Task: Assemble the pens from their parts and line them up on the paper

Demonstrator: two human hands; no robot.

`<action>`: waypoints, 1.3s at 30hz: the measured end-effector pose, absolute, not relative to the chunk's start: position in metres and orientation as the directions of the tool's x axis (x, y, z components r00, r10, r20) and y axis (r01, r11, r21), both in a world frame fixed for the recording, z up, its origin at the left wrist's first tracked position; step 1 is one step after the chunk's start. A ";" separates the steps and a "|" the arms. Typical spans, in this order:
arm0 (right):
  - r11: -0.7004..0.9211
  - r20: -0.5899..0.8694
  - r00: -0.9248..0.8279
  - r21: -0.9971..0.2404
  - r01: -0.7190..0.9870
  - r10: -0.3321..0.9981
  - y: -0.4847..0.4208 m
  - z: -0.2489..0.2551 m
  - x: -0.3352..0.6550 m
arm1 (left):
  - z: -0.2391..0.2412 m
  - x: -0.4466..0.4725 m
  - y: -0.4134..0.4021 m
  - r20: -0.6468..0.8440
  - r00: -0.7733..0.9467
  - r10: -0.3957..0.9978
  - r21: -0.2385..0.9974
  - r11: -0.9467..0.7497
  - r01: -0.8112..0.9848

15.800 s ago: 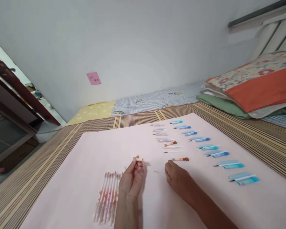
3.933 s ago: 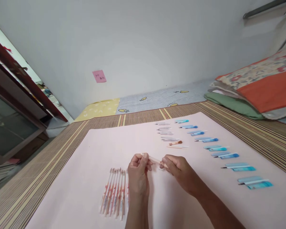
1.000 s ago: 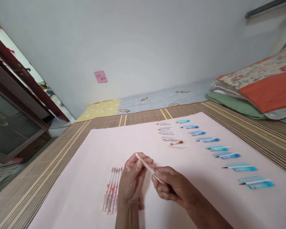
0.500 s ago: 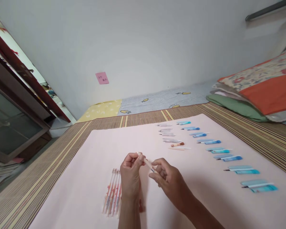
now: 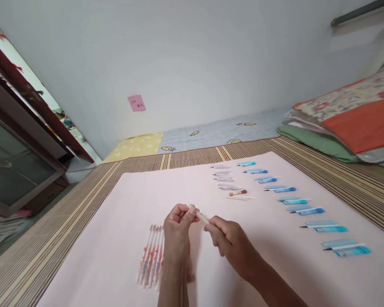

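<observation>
Between both hands, above the pale pink sheet [image 5: 109, 238], is a slim pale pen [image 5: 202, 217], tilted down to the right. My left hand [image 5: 177, 232] pinches its upper left end between thumb and fingers. Closed round its lower right end is my right hand [image 5: 232, 241], whose fingers hide that part. A row of pale pens with reddish patterns [image 5: 149, 260] lies beside my left wrist, partly covered by it. Beyond the hands lie a brown-capped pen piece [image 5: 238, 193] and thin sticks next to it.
Several sets of blue pen parts [image 5: 316, 211] run down the sheet's right side. Pale greyish pen parts [image 5: 225, 179] lie in a shorter column at the back. A striped mat [image 5: 86, 194] is under the sheet. Folded bedding [image 5: 361, 123] is piled at right.
My right fingers, looser and more apart before, have closed round the pen's lower end. The pen's coloured section there is now covered. My left hand keeps its pinch, shifted slightly right.
</observation>
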State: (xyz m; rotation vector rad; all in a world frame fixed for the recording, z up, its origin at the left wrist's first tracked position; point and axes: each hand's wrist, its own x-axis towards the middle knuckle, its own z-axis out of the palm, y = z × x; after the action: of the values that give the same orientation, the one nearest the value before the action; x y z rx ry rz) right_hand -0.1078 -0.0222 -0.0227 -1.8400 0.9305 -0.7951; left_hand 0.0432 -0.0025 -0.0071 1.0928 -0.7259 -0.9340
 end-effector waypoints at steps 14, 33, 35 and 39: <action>-0.189 -0.105 0.460 -0.814 -0.550 -0.882 -0.006 -0.056 -0.066 | 0.003 0.095 0.011 -0.159 0.748 -0.644 0.796 0.365 0.482; -0.286 0.165 0.236 -0.621 -0.730 -0.958 -0.086 -0.047 -0.165 | -0.015 0.092 -0.002 -0.215 0.665 -0.715 0.795 0.267 0.545; -0.262 0.195 0.181 -0.569 -0.779 -0.964 -0.109 -0.048 -0.186 | -0.018 0.091 -0.004 -0.220 0.651 -0.727 0.789 0.259 0.557; -0.320 0.225 0.237 -0.485 -0.814 -0.945 -0.132 -0.055 -0.192 | -0.022 0.089 -0.007 -0.221 0.622 -0.751 0.790 0.236 0.566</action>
State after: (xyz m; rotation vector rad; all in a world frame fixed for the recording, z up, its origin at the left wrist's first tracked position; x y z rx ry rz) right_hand -0.1919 -0.1322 -0.0551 -2.2464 1.6442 -0.7066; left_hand 0.0886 -0.0074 -0.0216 0.9744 -0.2215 -0.9131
